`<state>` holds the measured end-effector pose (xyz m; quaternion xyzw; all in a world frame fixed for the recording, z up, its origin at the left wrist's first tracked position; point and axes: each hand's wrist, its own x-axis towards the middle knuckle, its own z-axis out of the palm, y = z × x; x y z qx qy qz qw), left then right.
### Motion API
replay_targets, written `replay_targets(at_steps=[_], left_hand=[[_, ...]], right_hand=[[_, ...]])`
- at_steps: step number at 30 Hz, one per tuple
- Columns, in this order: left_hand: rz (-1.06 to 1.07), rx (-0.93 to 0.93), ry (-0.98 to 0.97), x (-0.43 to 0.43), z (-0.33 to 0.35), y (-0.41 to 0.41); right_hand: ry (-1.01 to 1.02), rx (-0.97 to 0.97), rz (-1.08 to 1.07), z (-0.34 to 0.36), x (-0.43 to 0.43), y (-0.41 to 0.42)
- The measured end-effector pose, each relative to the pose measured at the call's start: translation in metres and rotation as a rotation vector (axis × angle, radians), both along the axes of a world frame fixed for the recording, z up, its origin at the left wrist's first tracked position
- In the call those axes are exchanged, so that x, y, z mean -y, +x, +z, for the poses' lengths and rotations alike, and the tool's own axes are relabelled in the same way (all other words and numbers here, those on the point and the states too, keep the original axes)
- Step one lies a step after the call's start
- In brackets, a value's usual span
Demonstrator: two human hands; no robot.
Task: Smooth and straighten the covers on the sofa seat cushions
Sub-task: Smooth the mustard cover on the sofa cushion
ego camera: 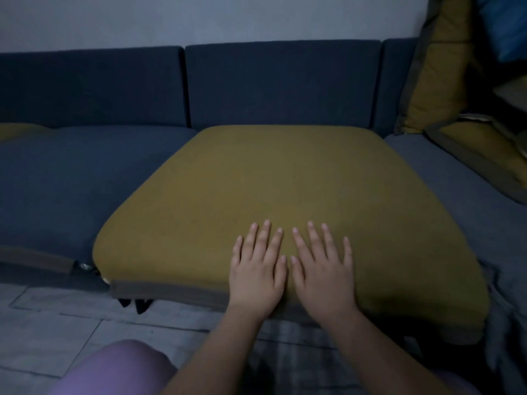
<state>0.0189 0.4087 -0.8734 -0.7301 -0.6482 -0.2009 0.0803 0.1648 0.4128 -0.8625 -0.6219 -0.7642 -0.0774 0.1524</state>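
- Cushion cover: mustard, fitted over the middle seat of the sofa, lying smooth, front edge nearest the viewer.
- Purple-clad knee: lowest left, above grey floor tiles.
- Left hand: palm down, fingers straight and spread, pressed flat on the cover near its front edge; nothing gripped.
- Right hand: same flat, open-fingered pose, just beside the left, thumbs almost meeting.
- Dark trim strip: along the front edge, left of the hands.
- Dark blue seat: to the left; grey-blue seat to the right.
- Back cushions: dark blue, upright behind.
- Mustard pillows: stacked far right.
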Motion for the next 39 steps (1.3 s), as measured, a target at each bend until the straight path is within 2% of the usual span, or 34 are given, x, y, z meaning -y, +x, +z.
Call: replay_targets(at_steps=[5,10,14,16,21,26,28,31,34,39], left_hand=[[-0.051,-0.073,0.030,0.013,0.000,-0.008],[-0.170,-0.175,0.081,0.039,-0.025,-0.028],[-0.193,-0.308,0.072,0.043,-0.037,-0.033],[-0.155,-0.343,0.038,0.041,-0.044,-0.031],[-0.101,-0.334,0.153,0.037,-0.054,-0.023],[-0.146,-0.241,0.303,0.039,-0.048,-0.025],[-0.207,-0.231,0.333,0.040,-0.043,-0.026],[-0.305,-0.253,0.252,0.043,-0.035,-0.025],[-0.306,-0.144,0.145,0.042,-0.018,-0.021],[-0.309,-0.035,-0.134,0.035,0.021,-0.021]], right_hand=[[0.075,-0.017,0.037,0.000,0.003,0.002],[0.228,0.019,0.189,-0.026,0.026,0.011],[0.329,0.151,0.298,-0.053,0.036,0.019],[0.309,0.219,0.303,-0.061,0.034,0.021],[0.305,0.203,0.260,-0.065,0.033,0.016],[0.542,0.119,0.302,-0.063,0.037,0.009],[0.559,0.038,0.303,-0.062,0.039,0.005],[0.451,0.025,0.298,-0.052,0.040,-0.001],[0.370,-0.067,0.306,-0.035,0.037,-0.005],[0.353,-0.143,0.349,-0.004,0.032,-0.010]])
